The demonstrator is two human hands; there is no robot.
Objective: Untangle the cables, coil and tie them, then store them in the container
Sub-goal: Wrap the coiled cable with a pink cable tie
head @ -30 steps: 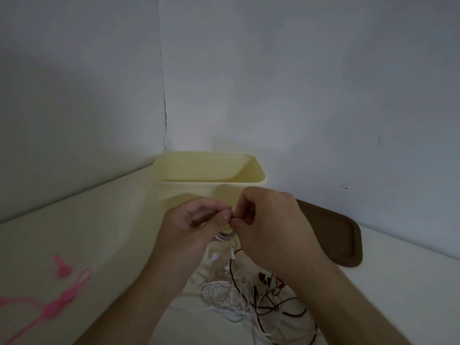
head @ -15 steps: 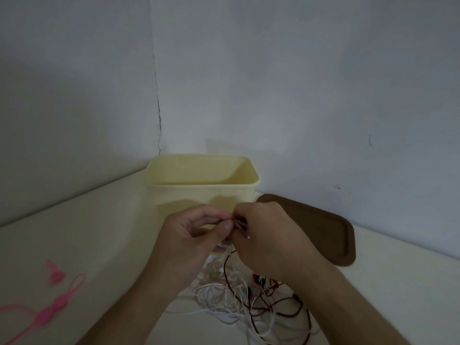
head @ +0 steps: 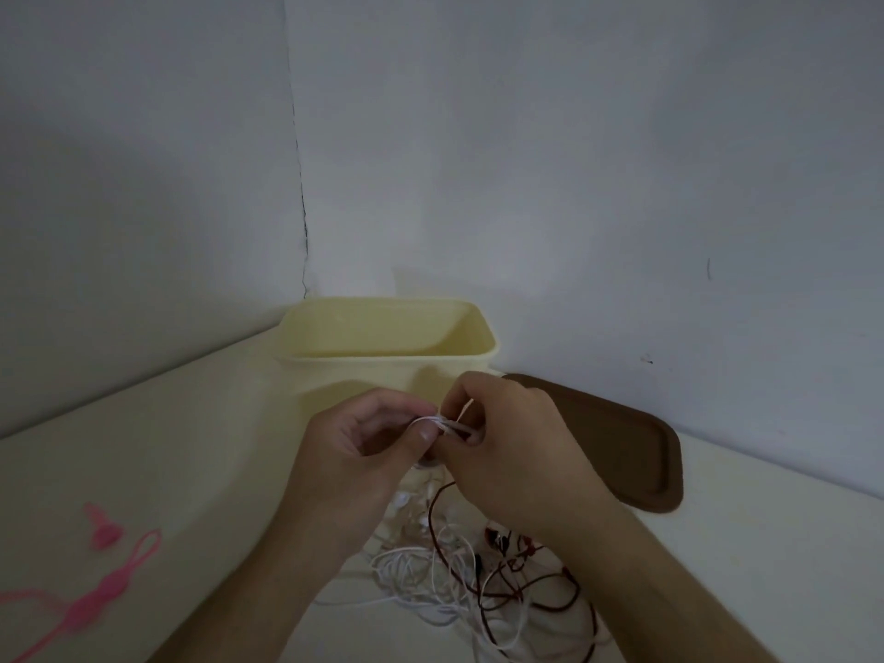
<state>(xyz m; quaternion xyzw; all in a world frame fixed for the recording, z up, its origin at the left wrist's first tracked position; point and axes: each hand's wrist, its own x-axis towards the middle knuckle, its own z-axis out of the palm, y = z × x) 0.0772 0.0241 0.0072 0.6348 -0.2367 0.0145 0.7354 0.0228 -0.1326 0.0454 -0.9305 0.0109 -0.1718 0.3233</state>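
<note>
Head view shows, biggest first, the cream tabletop [head: 143,447] running into a corner of grey walls [head: 574,160]. At twelve o'clock from my hands stands the pale yellow container [head: 335,375], open-topped, its near wall just behind my knuckles. At three o'clock a brown lid [head: 622,447] lies flat on the table beside the container. My left hand [head: 354,457] and my right hand [head: 521,452] meet in mid-air in front of the container, fingertips touching. My left thumb and forefinger pinch a strand of the white cable [head: 433,420]; my right fingers curl round the same strand and pinch it just beside the left grip. From there the cable drops to a loose heap at six o'clock, where white loops mix with the dark red cable [head: 550,600], still tangled on the table between my forearms. At eight o'clock, well apart from everything else, lie pink silicone cable ties [head: 100,600], one long with a loop, another smaller above it.
</note>
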